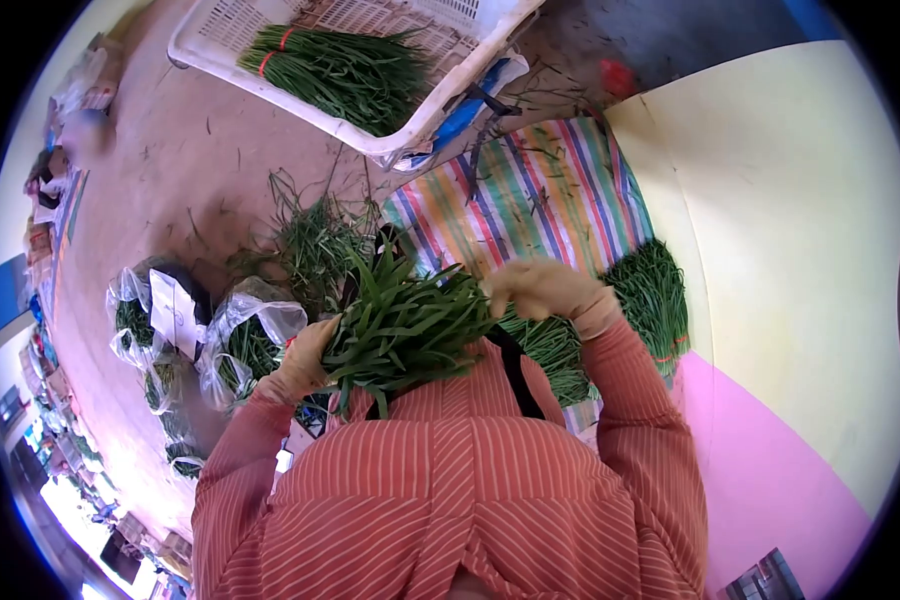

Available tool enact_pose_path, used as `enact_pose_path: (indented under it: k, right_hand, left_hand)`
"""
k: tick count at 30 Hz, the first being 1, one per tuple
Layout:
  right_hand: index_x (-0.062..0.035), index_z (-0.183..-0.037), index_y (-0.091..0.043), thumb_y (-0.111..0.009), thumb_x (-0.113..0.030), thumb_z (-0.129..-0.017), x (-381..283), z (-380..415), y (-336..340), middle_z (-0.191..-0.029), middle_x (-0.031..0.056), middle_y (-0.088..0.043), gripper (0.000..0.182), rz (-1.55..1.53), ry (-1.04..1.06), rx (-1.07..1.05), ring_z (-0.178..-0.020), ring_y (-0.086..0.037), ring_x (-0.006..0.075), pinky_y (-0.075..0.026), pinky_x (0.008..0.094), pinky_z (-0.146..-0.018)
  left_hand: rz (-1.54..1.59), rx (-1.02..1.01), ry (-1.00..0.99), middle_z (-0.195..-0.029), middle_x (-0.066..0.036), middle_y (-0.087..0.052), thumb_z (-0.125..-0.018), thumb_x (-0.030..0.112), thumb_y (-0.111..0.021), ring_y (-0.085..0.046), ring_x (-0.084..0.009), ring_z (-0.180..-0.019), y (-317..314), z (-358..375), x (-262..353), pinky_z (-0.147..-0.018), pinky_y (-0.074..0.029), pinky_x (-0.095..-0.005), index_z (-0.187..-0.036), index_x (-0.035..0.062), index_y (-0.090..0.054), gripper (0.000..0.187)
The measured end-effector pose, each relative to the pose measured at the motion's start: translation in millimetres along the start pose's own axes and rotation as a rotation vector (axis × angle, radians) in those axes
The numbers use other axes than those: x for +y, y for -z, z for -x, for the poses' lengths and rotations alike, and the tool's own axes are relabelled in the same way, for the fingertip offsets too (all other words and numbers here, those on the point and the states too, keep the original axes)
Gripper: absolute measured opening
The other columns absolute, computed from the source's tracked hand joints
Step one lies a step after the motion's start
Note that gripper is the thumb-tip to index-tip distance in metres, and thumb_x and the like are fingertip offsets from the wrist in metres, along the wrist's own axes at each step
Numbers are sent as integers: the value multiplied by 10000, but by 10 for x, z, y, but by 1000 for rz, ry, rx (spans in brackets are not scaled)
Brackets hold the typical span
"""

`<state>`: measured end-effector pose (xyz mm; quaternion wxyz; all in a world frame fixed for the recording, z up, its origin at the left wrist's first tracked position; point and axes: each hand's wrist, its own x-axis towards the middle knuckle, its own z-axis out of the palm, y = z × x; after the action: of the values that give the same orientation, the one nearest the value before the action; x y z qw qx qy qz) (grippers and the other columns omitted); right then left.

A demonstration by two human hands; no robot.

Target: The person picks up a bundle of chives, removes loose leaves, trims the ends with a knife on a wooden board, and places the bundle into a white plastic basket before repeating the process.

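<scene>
A thick bunch of Chinese chives [405, 330] spreads its flat green leaves in front of my chest. My left hand [308, 360], in a pale glove, is closed around the bunch at its left side. At the leaf tips on the right is my right hand [538, 288], also gloved, with its fingers bent and pinched together. What lies between those fingers, if anything, is too small to make out. Below that hand more chives [545, 350] lie in a pile, and tied bundles [655, 300] rest beside the wall.
A white plastic crate [360, 140] holds chives tied with red bands [340, 75]. Striped sheeting [530, 195] covers the floor ahead, with loose scraps on it. Loose leaves [315, 245] are heaped on the left, near plastic bags of chives [250, 345]. A wall [780, 200] stands at the right.
</scene>
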<state>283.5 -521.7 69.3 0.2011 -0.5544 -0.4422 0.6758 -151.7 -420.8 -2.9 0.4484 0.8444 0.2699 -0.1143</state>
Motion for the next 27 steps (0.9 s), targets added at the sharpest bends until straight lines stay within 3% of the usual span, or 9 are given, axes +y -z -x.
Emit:
enact_pose_path:
  k: [4, 6, 7, 11, 18, 20, 24, 26, 27]
  right_hand:
    - [-12, -1063, -657, -621, -327, -946, 464, 195, 444, -789, 84, -657, 337, -515, 95, 274, -695, -634, 158, -513, 284, -686]
    - [-21, -1235, -613, -632, -274, -965, 480, 243, 384, -959, 77, -676, 371, 1020, -405, 808, -781, -624, 127, -509, 248, -745]
    - [-21, -1235, -613, -632, -274, -965, 399, 244, 349, -959, 77, -676, 371, 1024, -400, 808, -781, -624, 127, -509, 248, -745]
    - [-47, -1379, -532, -734, -309, -886, -249, 197, -41, -1029, 123, -678, 594, 21, 246, 591, -760, -623, 177, -522, 324, -728]
    - [-69, -1097, -710, -656, -288, -949, -711, -54, -333, -830, 46, -684, 270, 187, 39, 243, -702, -631, 134, -509, 268, -661]
    - [-21, -918, -728, -625, -279, -963, -747, -30, -368, -733, 43, -683, 281, -162, 18, 340, -711, -663, 188, -517, 285, -662]
    - [-3, -1074, -691, -610, -216, -953, -528, -151, 91, -962, 95, -720, 258, -352, 46, 699, -757, -692, 187, -533, 272, -662]
    - [-22, -1265, -599, -599, -148, -920, -322, -441, 119, -1248, 173, -639, 367, 1129, 535, 1072, -772, -699, 195, -556, 300, -664]
    - [-43, -1408, -470, -617, -116, -874, -338, -523, 44, -1434, 215, -485, 559, 1108, 586, 968, -762, -702, 234, -572, 375, -670]
  left_hand:
    - [58, -21, 27, -1224, -209, -608, -715, 267, -790, -584, -396, -1110, 233, -66, 368, -943, -473, -443, -1431, 20, -401, 851]
    - [54, -18, 30, -1227, -212, -608, -717, 268, -790, -586, -392, -1115, 201, -41, 318, -946, -473, -443, -1433, 16, -396, 855]
    - [48, -16, 28, -1230, -215, -607, -719, 270, -791, -588, -389, -1120, 178, -47, 271, -949, -474, -442, -1435, 12, -392, 859]
    - [2, 9, -8, -1219, -216, -614, -724, 271, -789, -593, -387, -1115, 61, -14, 84, -947, -478, -441, -1434, -4, -385, 862]
    - [66, 0, 26, -1134, -195, -634, -732, 235, -782, -603, -405, -1050, 183, -121, 315, -882, -489, -440, -1353, 46, -474, 719]
    - [64, -70, 80, -1194, -210, -617, -714, 281, -793, -597, -402, -1091, 195, -97, 333, -914, -489, -443, -1425, 22, -402, 851]
    - [12, -29, 61, -1154, -196, -622, -712, 287, -788, -602, -403, -1064, 114, -55, 293, -892, -490, -452, -1436, 75, -403, 847]
    - [5, -18, 45, -1141, -195, -622, -712, 287, -787, -604, -404, -1054, 109, -62, 254, -883, -489, -456, -1442, 87, -399, 851]
    - [12, -19, 32, -1129, -194, -621, -710, 290, -788, -605, -406, -1041, 95, -77, 235, -873, -488, -459, -1446, 87, -394, 859]
